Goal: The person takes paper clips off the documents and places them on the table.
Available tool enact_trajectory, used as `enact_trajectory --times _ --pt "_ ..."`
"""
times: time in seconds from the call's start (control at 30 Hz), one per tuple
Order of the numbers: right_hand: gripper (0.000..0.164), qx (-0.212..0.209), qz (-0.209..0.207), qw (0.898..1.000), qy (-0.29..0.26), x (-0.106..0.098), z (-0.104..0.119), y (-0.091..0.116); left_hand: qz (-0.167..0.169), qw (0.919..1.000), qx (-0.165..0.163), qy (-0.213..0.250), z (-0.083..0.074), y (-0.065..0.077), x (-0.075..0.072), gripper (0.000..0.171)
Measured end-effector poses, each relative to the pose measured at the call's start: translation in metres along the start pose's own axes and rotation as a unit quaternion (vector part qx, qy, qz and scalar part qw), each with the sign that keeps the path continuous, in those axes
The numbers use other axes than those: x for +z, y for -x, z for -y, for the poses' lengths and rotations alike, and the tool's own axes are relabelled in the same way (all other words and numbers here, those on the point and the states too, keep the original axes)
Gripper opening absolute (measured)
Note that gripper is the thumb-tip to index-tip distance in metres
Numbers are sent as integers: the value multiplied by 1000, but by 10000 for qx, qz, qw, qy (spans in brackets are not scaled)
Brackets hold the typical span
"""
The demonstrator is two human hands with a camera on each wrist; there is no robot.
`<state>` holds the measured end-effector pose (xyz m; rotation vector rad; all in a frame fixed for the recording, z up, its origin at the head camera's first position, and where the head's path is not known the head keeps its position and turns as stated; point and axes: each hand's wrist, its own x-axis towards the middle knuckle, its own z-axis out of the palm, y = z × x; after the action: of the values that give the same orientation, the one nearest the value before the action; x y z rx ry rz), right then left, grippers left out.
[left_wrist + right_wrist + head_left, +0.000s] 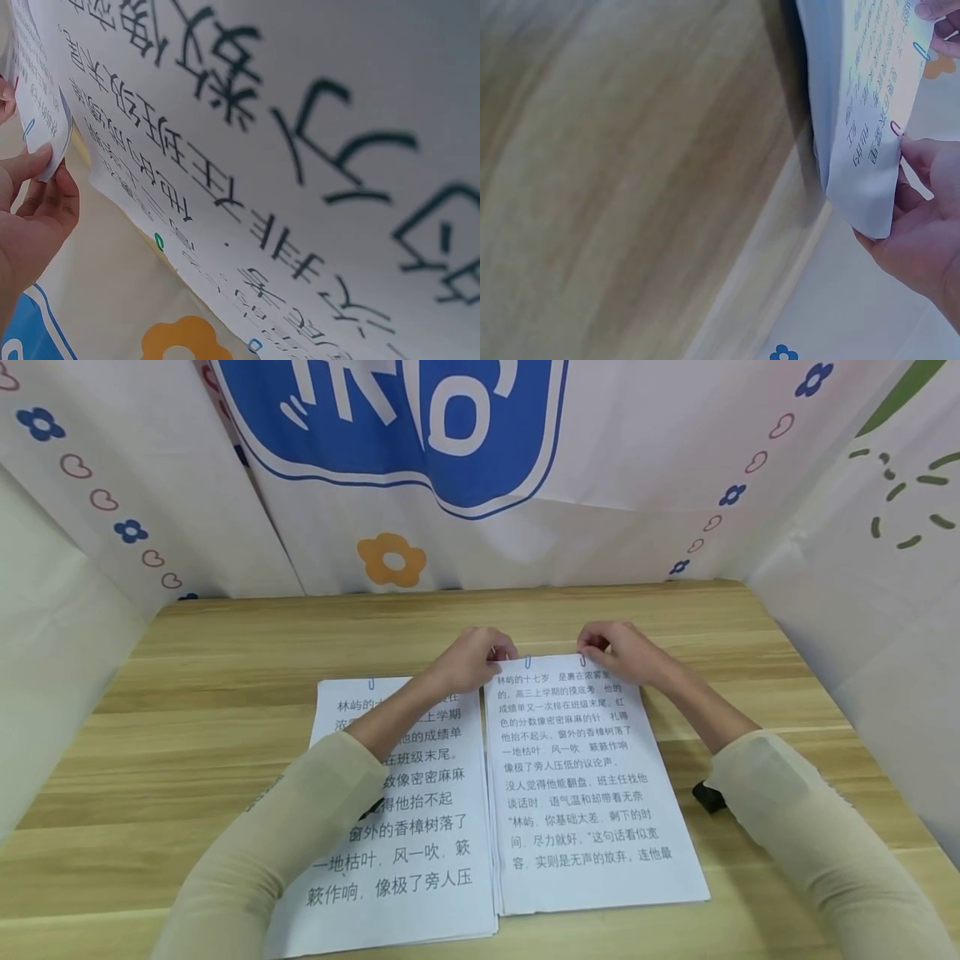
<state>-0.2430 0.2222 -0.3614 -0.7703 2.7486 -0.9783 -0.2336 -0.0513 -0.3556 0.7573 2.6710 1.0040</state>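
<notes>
Printed sheets form a right-hand paper stack (600, 889) on the table, with a blue paper clip (527, 662) and a red paper clip (896, 128) along its top edge. My left hand (472, 658) pinches the top left corner, thumb (39, 159) on the printed face and fingers behind. At the top right, my right hand (626, 652) grips the edge near the red clip; its thumb lies close to that clip and the other fingers reach under the corner. A second printed stack (405, 918) lies alongside to the left, partly covered by my left forearm.
The left stack carries a blue clip (371, 683) and a green clip (159, 241) on its top edge. Both stacks lie on a wood-grain table (150, 760). White printed cloth (622, 535) hangs behind the table and at its sides.
</notes>
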Motion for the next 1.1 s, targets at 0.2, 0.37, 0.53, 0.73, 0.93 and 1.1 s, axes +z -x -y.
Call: enact_trajectory --times 0.2,0.37,0.53,0.73,0.93,1.1 --pt "11 73 -39 9999 -72 1 -3 0 5 10000 6 -37 0 -1 0 29" --pt "11 101 -78 9998 -178 1 -2 0 2 10000 5 -38 0 -1 0 29" --pt "11 122 -116 9996 -212 1 -2 0 -7 10000 36 -10 1 0 -1 29" --pt "11 177 -112 9995 -232 -2 -2 1 -8 10000 30 57 2 0 0 28" --pt "10 203 -94 9996 -172 -4 -2 1 -8 10000 4 27 1 0 0 28" --pt "11 161 -64 9998 -69 -4 -2 0 -29 10000 8 -14 0 0 0 28"
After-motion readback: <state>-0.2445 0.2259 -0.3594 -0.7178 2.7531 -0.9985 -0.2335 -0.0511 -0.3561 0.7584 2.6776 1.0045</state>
